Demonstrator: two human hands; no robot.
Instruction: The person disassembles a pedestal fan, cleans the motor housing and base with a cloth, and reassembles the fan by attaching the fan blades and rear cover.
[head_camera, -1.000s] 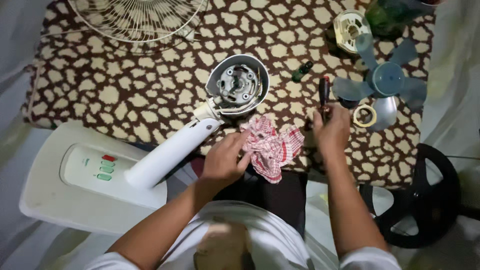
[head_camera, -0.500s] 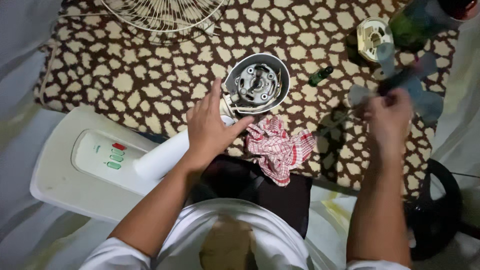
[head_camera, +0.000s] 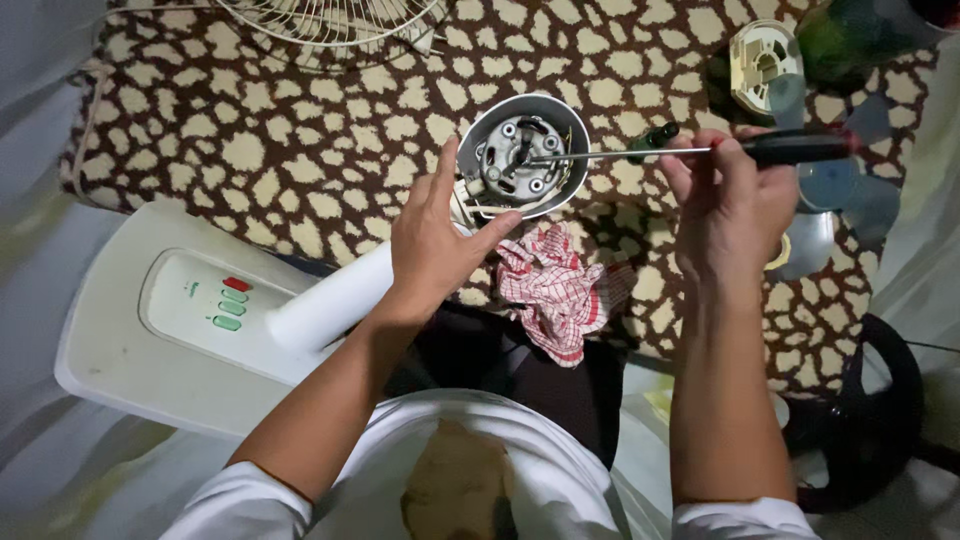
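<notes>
A white stand fan lies on a brown spotted mat, its open grey motor housing (head_camera: 522, 156) facing up. My left hand (head_camera: 432, 240) grips the white neck of the fan just below the housing, thumb against its rim. My right hand (head_camera: 722, 205) holds a screwdriver (head_camera: 700, 151) by its black handle. The long metal shaft reaches left, and its tip rests on the motor inside the housing. A red and white checked cloth (head_camera: 555, 290) lies bunched just below the housing, between my two arms.
The fan's white base with red and green buttons (head_camera: 190, 310) lies at left. A wire fan guard (head_camera: 330, 25) sits at the top. Translucent blue fan blades (head_camera: 835, 190) and a cream plastic part (head_camera: 765, 65) lie at right. A black round object (head_camera: 870, 420) is at lower right.
My right hand picked up the screwdriver from the mat, lifted it and brought its tip to the motor. My left hand moved off the cloth onto the fan neck.
</notes>
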